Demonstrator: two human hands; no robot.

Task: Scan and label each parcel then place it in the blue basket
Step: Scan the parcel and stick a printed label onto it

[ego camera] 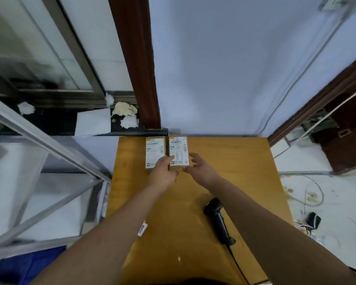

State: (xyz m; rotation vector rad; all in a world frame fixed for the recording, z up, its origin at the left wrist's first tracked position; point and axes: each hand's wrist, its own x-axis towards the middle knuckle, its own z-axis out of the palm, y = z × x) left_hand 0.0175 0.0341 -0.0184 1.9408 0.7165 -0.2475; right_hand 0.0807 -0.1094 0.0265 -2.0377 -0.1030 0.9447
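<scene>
Two small brown parcels with white labels lie side by side at the far edge of the wooden table (245, 171). My left hand (163, 171) lies over the near end of the left parcel (155, 150), and its fingers touch the left edge of the right parcel (178, 150). My right hand (199, 165) is spread open just right of the right parcel's near corner, fingers close to it. A black handheld scanner (217, 217) lies on the table under my right forearm. The blue basket (27, 266) sits on the floor at lower left.
A small label strip (142, 229) hangs at the table's left edge. A metal shelf frame (49, 140) stands to the left. The wall is directly behind the table. Cables and a black adapter (313, 220) lie on the floor at right.
</scene>
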